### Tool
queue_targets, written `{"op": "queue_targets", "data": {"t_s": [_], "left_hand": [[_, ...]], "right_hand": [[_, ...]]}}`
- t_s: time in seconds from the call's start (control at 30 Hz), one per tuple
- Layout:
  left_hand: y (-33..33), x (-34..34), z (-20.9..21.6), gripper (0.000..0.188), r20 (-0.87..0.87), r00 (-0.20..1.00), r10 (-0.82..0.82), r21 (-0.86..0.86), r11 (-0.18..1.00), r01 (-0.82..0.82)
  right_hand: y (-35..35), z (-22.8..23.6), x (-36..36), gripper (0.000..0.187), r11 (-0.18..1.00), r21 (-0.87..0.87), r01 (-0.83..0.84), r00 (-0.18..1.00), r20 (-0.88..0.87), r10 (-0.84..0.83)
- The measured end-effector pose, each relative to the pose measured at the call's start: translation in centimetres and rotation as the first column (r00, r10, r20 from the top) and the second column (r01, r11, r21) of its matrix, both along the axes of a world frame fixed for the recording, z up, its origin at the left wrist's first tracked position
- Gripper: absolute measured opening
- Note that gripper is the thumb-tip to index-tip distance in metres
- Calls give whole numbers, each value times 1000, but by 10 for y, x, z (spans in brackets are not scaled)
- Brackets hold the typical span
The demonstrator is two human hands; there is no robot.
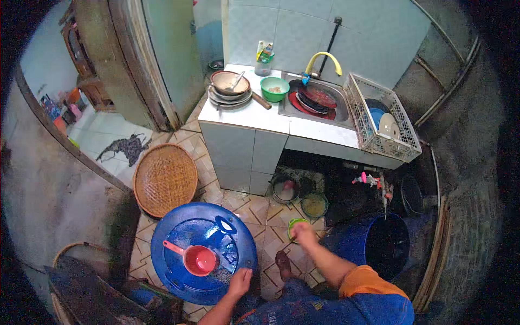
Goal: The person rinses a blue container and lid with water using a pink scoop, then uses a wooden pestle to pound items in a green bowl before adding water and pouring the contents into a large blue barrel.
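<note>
My right hand [304,234] is closed on a small round green container [294,228], above the patterned tile floor. What the container holds, if anything, does not show. My left hand [240,282] is loosely closed at the near right rim of a big round blue lid [168,233]; its curled fingers hide whatever may be in them. On the wet lid lies a red plastic dipper [200,261], its handle pointing left. An open blue drum [346,238], dark inside, stands to the right of my right hand. Above it a tap [385,197] sticks out.
Beyond the lid leans a round woven tray [165,179]. A white-tiled counter [244,116] carries stacked plates [230,100], a green bowl [274,89], a sink with pans [317,100] and a dish crate [379,122]. Under it are buckets [314,205]. Wooden sticks [433,254] lean at right.
</note>
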State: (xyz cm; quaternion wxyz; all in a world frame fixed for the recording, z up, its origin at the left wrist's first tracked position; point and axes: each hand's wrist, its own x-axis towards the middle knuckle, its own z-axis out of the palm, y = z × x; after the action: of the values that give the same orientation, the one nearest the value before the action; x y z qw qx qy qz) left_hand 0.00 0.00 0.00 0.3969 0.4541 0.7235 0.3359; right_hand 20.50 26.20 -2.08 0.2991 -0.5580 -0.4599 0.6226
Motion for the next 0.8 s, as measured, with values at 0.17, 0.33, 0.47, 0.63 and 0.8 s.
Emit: {"op": "queue_targets", "data": {"t_s": [0.17,0.33,0.47,0.63,0.8], "left_hand": [[-35,15,38,34,-64,993,104,-80,991,-109],[-77,22,73,37,-200,918,343,-191,905,-380],[-112,51,77,37,-223,849,479,-251,814,-525],[-128,97,58,40,-171,775,608,-211,746,-632],[-136,136,55,42,-146,731,666,-408,633,-658]], "right_hand": [[123,65,51,7,859,492,139,983,34,-178],[263,132,47,14,572,814,104,865,209,-455],[331,149,39,15,728,684,-39,709,533,-462],[388,111,77,13,727,670,-151,652,620,-436],[382,119,57,17,666,662,-344,495,731,-470]]}}
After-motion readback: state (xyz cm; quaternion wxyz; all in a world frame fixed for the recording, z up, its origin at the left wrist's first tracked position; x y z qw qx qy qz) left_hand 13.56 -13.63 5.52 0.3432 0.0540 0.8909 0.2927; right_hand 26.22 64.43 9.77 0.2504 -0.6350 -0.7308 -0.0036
